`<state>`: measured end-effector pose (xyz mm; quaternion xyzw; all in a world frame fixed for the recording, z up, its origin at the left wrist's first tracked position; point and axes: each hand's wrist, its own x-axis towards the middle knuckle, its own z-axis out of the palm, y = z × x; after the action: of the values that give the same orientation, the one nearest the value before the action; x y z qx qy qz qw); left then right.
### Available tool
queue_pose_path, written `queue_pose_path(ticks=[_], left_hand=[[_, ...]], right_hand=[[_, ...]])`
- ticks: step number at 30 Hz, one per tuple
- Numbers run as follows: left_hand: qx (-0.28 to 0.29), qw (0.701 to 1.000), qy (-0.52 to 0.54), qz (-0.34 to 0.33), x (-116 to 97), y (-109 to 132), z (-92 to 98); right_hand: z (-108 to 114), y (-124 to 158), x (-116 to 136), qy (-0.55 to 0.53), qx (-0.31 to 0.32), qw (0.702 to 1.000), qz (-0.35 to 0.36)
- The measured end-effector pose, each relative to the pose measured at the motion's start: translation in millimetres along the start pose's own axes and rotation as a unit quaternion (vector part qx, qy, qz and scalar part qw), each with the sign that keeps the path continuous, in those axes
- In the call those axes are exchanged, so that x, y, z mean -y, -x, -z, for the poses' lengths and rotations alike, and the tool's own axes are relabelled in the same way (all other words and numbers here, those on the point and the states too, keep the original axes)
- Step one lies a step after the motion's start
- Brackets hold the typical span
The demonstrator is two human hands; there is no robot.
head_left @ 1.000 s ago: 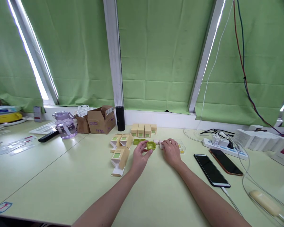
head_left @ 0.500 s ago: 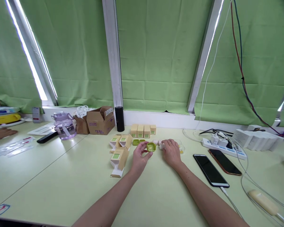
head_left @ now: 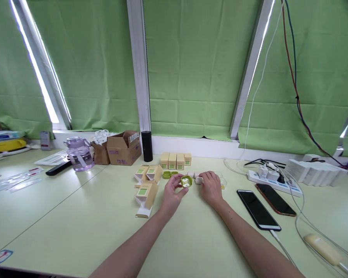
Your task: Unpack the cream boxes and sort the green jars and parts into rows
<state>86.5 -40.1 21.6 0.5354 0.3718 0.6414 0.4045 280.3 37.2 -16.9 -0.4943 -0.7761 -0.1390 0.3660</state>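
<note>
My left hand is closed on a small green square dish, tilted toward me, with small white bits inside. To its right, my right hand is curled round a small white container, whose far part the fingers hide. Beyond it are a pale pinkish piece and a clear plastic tray with something yellow in it, partly covered by the hand. Behind the left hand sit two green dishes. Opened cardboard boxes with green labels lie left of that hand.
Several small closed boxes stand in a row at the back. A black cylinder, a brown carton and a purple water jug are left. Two phones, a power strip and cables lie right.
White bits now show inside the green dish, which looked bare before. My right hand has shifted slightly. Another person's hand at the far left has left the view.
</note>
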Motion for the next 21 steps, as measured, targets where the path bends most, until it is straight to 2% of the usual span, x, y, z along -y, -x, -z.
queue_pose_path(ticks=[6, 13, 17, 21], left_hand=[[0.005, 1.000, -0.001, -0.009, 1.6, 0.2, 0.3], [0.030, 0.999, 0.012, -0.013, 3.1, 1.8, -2.5], [0.051, 0.997, 0.051, 0.015, 5.1, 4.0, -5.7], [0.075, 0.994, 0.072, 0.045, 9.0, 5.1, -9.2]], right_hand=[[12.7, 4.3, 10.8, -0.081, -0.046, 0.996, 0.016], [27.7, 17.2, 45.5, -0.207, -0.086, 0.974, 0.038], [32.0, 22.5, 58.9, -0.243, -0.099, 0.965, 0.025], [34.4, 22.9, 61.5, -0.250, -0.114, 0.961, 0.016]])
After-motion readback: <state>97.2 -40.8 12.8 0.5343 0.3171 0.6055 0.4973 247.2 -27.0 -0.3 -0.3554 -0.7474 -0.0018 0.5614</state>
